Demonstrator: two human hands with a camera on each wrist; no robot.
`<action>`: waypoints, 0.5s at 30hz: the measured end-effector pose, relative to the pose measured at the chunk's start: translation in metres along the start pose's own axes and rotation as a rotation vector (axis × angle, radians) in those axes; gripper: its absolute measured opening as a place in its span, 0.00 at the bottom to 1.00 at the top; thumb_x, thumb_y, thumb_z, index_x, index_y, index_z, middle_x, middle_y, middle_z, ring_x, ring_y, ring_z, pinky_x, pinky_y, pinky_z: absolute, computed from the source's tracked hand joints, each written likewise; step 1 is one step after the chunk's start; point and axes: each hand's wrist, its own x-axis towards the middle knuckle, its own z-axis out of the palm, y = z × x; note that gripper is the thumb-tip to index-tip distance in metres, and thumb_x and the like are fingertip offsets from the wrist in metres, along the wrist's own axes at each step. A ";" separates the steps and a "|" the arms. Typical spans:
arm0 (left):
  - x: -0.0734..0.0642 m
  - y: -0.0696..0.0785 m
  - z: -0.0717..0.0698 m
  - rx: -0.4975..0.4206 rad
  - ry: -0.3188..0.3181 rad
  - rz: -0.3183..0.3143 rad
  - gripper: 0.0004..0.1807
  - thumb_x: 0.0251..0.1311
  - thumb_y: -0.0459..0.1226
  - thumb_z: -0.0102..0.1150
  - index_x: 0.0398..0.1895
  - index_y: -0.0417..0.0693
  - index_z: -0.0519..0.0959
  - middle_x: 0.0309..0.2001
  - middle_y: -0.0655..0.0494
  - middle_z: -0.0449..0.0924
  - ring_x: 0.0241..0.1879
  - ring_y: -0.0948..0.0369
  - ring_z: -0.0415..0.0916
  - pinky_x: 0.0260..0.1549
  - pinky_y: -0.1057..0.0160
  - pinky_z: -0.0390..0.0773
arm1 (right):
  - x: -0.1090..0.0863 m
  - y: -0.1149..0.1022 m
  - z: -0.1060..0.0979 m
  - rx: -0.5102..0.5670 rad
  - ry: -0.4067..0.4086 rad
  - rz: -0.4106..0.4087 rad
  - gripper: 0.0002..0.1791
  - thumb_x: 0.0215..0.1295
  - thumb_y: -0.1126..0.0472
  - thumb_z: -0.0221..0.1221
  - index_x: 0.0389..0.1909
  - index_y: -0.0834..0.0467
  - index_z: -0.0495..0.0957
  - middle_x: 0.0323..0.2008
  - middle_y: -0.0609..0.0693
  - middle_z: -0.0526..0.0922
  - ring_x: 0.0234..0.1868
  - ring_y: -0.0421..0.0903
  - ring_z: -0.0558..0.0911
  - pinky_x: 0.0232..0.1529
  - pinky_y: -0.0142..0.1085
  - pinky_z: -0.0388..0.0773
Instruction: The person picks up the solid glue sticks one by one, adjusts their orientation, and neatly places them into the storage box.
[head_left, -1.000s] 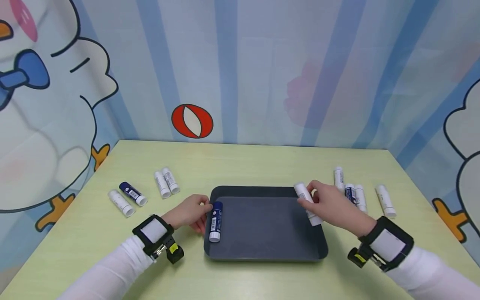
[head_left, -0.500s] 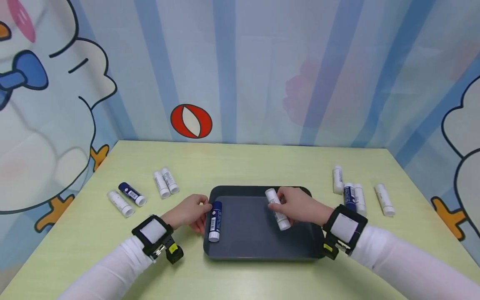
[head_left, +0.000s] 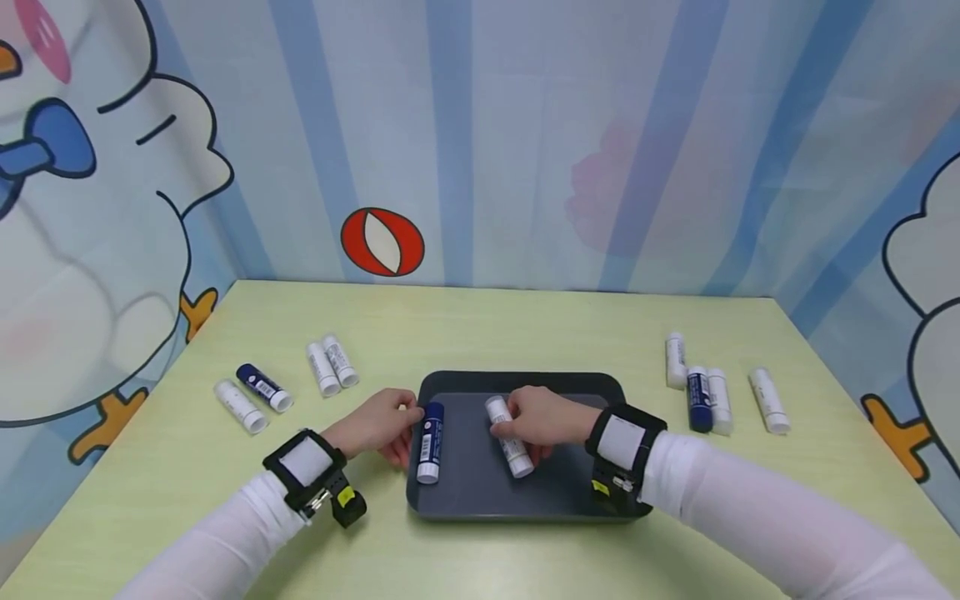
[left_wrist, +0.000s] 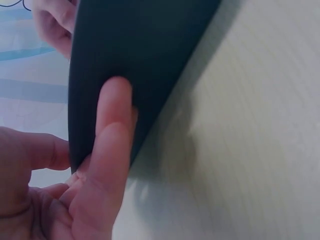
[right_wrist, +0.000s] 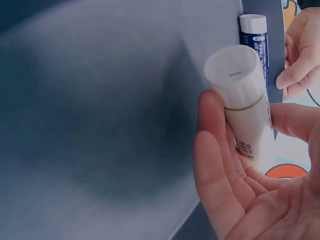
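Note:
My right hand [head_left: 551, 417] pinches a white glue stick [head_left: 508, 437] between thumb and fingers, over the middle of the dark grey tray [head_left: 525, 506]. In the right wrist view this glue stick [right_wrist: 245, 100] has its white end towards the camera, with the fingers curled along its side. A blue glue stick [head_left: 431, 442] with a white end lies inside the tray along the left wall. At the tray's left rim, my left hand [head_left: 377, 425] holds the edge. The left wrist view has the thumb at the rim and a finger [left_wrist: 112, 130] against the outer wall.
Left of the tray lie a white glue stick [head_left: 241, 407], a blue one [head_left: 265, 388] and a white pair [head_left: 332, 365]. To the right are several more, including a blue glue stick [head_left: 699, 400] and a white one [head_left: 768, 400]. A patterned curtain [head_left: 510, 150] stands behind the table.
My right hand has carried the white glue stick leftwards, from the tray's right edge to its middle, and slightly lower. The left hand has stayed at the left rim.

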 end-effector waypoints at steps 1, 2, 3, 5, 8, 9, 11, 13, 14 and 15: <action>0.000 0.001 0.000 0.002 0.000 -0.002 0.09 0.63 0.36 0.41 0.28 0.39 0.65 0.19 0.45 0.76 0.16 0.52 0.76 0.16 0.59 0.75 | 0.002 -0.002 0.001 0.003 0.000 0.000 0.14 0.60 0.51 0.56 0.32 0.60 0.70 0.22 0.52 0.77 0.17 0.48 0.78 0.20 0.38 0.75; 0.000 0.001 0.000 0.002 -0.001 -0.002 0.09 0.64 0.36 0.41 0.28 0.39 0.65 0.19 0.45 0.76 0.16 0.52 0.76 0.16 0.59 0.75 | 0.003 -0.004 0.002 0.006 -0.002 0.002 0.14 0.60 0.51 0.56 0.31 0.60 0.70 0.22 0.52 0.77 0.17 0.48 0.78 0.20 0.38 0.74; 0.000 0.002 0.000 0.004 -0.001 -0.003 0.09 0.64 0.36 0.41 0.28 0.39 0.65 0.19 0.45 0.76 0.16 0.52 0.76 0.16 0.59 0.75 | 0.005 -0.006 0.003 0.006 -0.003 0.002 0.15 0.60 0.51 0.56 0.30 0.60 0.71 0.22 0.52 0.77 0.17 0.48 0.78 0.20 0.38 0.74; 0.000 0.002 0.000 0.003 -0.003 -0.006 0.09 0.64 0.36 0.41 0.28 0.39 0.65 0.19 0.45 0.76 0.16 0.52 0.76 0.16 0.59 0.75 | 0.010 -0.009 0.006 0.003 -0.007 0.004 0.15 0.59 0.51 0.57 0.28 0.60 0.71 0.21 0.51 0.77 0.17 0.47 0.78 0.20 0.37 0.74; 0.000 0.003 0.000 0.004 -0.003 -0.007 0.09 0.63 0.36 0.41 0.28 0.39 0.66 0.19 0.45 0.76 0.16 0.52 0.76 0.16 0.59 0.75 | 0.017 -0.012 0.009 -0.003 -0.008 0.003 0.15 0.57 0.50 0.58 0.25 0.60 0.73 0.19 0.51 0.78 0.17 0.46 0.78 0.20 0.36 0.75; 0.000 0.003 0.000 0.005 -0.001 -0.009 0.09 0.64 0.36 0.41 0.28 0.39 0.66 0.19 0.45 0.76 0.16 0.52 0.76 0.16 0.59 0.75 | 0.019 -0.013 0.010 -0.004 -0.009 -0.002 0.16 0.57 0.50 0.59 0.23 0.59 0.73 0.18 0.51 0.78 0.17 0.46 0.78 0.20 0.36 0.75; 0.000 0.003 0.000 0.006 0.001 -0.010 0.09 0.64 0.36 0.41 0.29 0.39 0.66 0.19 0.45 0.76 0.16 0.52 0.76 0.16 0.59 0.75 | 0.023 -0.014 0.012 -0.009 -0.013 -0.018 0.16 0.57 0.50 0.59 0.20 0.60 0.75 0.16 0.51 0.78 0.17 0.46 0.78 0.20 0.36 0.75; 0.000 0.002 0.000 0.007 0.002 -0.011 0.09 0.64 0.36 0.41 0.29 0.39 0.66 0.19 0.45 0.76 0.16 0.52 0.76 0.16 0.59 0.75 | 0.025 -0.015 0.014 -0.012 -0.021 -0.026 0.17 0.56 0.50 0.60 0.18 0.60 0.75 0.15 0.51 0.78 0.16 0.46 0.78 0.20 0.36 0.75; 0.000 0.002 0.000 0.007 0.000 -0.011 0.09 0.64 0.36 0.41 0.29 0.39 0.66 0.19 0.45 0.76 0.16 0.52 0.76 0.16 0.59 0.75 | 0.026 -0.016 0.014 -0.013 -0.023 -0.029 0.18 0.56 0.50 0.60 0.17 0.60 0.75 0.14 0.51 0.78 0.16 0.46 0.78 0.20 0.36 0.75; 0.000 0.002 0.000 0.007 -0.002 -0.012 0.09 0.64 0.36 0.41 0.29 0.39 0.66 0.19 0.45 0.76 0.17 0.52 0.76 0.16 0.59 0.75 | 0.026 -0.017 0.015 -0.015 -0.024 -0.029 0.18 0.56 0.50 0.60 0.16 0.60 0.75 0.14 0.51 0.77 0.16 0.46 0.78 0.20 0.36 0.75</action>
